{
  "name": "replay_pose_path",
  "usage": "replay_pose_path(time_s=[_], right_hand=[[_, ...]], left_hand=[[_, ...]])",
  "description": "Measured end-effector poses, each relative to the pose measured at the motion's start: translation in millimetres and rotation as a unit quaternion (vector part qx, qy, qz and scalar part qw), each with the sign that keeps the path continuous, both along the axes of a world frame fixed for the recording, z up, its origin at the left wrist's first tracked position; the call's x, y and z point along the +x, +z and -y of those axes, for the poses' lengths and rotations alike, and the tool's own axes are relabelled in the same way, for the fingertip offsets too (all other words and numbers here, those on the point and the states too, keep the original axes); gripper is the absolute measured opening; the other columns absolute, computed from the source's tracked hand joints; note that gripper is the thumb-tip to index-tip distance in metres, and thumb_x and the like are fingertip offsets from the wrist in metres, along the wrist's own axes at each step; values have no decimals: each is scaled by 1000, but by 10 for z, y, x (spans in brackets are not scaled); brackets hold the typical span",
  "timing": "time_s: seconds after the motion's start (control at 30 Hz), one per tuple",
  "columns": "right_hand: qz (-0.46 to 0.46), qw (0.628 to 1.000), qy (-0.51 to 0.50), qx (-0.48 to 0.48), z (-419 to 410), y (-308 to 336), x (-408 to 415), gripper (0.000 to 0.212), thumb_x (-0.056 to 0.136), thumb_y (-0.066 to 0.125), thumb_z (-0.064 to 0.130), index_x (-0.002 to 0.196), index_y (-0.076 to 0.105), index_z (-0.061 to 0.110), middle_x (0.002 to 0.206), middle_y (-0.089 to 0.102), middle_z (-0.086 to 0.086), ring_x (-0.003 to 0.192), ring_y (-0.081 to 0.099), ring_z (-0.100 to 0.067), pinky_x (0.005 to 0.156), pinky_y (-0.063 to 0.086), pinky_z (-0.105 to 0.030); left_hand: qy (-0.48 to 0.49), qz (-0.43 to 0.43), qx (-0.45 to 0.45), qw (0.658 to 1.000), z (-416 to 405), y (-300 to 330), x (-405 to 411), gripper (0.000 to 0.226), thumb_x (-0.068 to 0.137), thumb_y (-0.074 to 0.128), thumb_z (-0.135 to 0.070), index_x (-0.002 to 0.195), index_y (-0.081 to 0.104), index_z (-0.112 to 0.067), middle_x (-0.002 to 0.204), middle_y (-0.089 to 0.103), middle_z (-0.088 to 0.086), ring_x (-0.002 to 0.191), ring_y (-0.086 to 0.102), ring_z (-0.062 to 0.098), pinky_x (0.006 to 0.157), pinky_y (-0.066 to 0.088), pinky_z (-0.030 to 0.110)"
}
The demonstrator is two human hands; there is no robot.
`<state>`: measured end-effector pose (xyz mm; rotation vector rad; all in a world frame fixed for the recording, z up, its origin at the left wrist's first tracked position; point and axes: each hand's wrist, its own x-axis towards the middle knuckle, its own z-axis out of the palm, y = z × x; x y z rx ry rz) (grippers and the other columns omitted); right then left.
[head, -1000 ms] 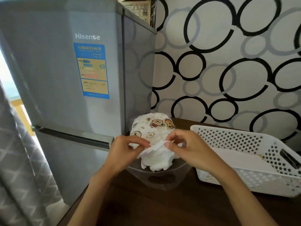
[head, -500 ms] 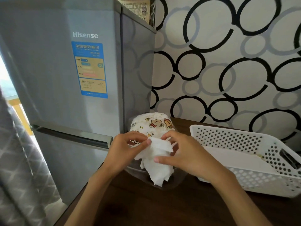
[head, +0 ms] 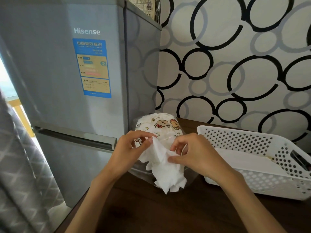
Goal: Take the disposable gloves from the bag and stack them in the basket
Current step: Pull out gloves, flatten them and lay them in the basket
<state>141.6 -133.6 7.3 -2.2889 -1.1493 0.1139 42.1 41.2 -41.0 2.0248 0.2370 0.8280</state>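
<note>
hands (head: 127, 153) (head: 196, 155) pinch white glove (head: 165, 172).

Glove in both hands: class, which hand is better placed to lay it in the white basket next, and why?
Probably the right hand. It already pinches the white glove and is next to the basket, on the right. The left hand holds the glove's far corner, by the fridge.

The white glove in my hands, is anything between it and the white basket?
Nothing visible. Both hands, left hand and right hand, hold the glove just left of the basket, whose top is open.
</note>
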Motion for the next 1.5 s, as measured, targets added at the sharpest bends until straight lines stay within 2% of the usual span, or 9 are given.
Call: replay_pose_path(time_s=[0.1, 0.3, 0.5, 0.7, 0.87, 1.0, 1.17, 1.37, 1.5], right_hand=[[-10, 1000, 18, -20, 22, -14, 43, 18, 70, 80, 30, 73, 62, 32, 80, 64, 12, 72, 58, -4, 66, 51, -24], [-72, 990, 91, -80, 55, 3, 75, 31, 78, 74, 36, 107, 64, 41, 95, 60, 14, 82, 59, -6, 73, 50, -22], [-153, 985, 76, -2, 52, 16, 97, 10, 83, 71, 28, 92, 73, 26, 90, 70, 3, 66, 62, -2, 54, 46, -14], [-150, 986, -8, 65, 88, 14, 48, 7, 87, 67, 25, 93, 71, 24, 85, 67, 6, 58, 62, 0, 53, 46, -15], [-79, 988, -40, 129, 68, -52, -28, 7, 83, 72, 24, 88, 69, 28, 81, 66, 7, 67, 66, -10, 72, 57, -35], [-27, 986, -2, 164, 117, -95, -146, 18, 79, 75, 19, 89, 68, 33, 80, 66, 12, 68, 64, -2, 69, 56, -23], [0, 988, 130, -82, 111, -263, -196, 31, 98, 45, 23, 123, 62, 31, 124, 63, 12, 111, 57, -6, 96, 48, -34], [-6, 955, 126, -269, -37, -185, -155, 45, 98, 37, 14, 142, 40, 23, 140, 48, -7, 125, 47, -25, 101, 39, -35], [-25, 940, 142, -310, -86, -147, -205, 37, 100, 38, 14, 137, 44, 15, 141, 47, -8, 126, 44, -25, 98, 34, -30]], left_hand=[[-26, 0, -26, 999, 2, 8, -22, 29, 81, 72, -6, 75, 77, -34, 90, 71, -18, 91, 59, 6, 64, 41, 19], [-49, -9, -7, 999, -42, 39, -67, 36, 71, 76, 1, 66, 74, -35, 85, 70, -15, 96, 59, 4, 73, 45, 16], [-1, -68, 141, 988, -59, 60, -173, 20, 63, 61, -57, 81, 70, -52, 103, 61, -31, 106, 48, -2, 82, 45, 25], [10, -82, 232, 969, 34, 138, -444, 2, 66, 64, -49, 66, 63, -50, 97, 59, -33, 104, 46, -3, 78, 45, 21], [2, -60, 113, 992, 104, 131, -550, 13, 64, 64, -41, 75, 70, -35, 96, 67, -27, 97, 57, 4, 73, 51, 30], [-6, -55, 15, 998, 155, 171, -517, 12, 72, 67, -19, 73, 69, -31, 86, 73, -10, 86, 67, 14, 79, 53, 35], [-19, -46, -90, 995, 209, 229, -461, 8, 80, 63, -4, 77, 63, -12, 79, 72, 8, 78, 67, 15, 73, 48, 27], [-4, 2, -145, 989, 227, 434, -462, 30, 89, 44, 8, 68, 55, -11, 58, 57, -8, 55, 51, 2, 55, 39, 14], [17, 22, -200, 979, 197, 662, -459, 28, 93, 43, -4, 71, 51, -17, 73, 54, 2, 66, 49, 12, 61, 41, 19]])
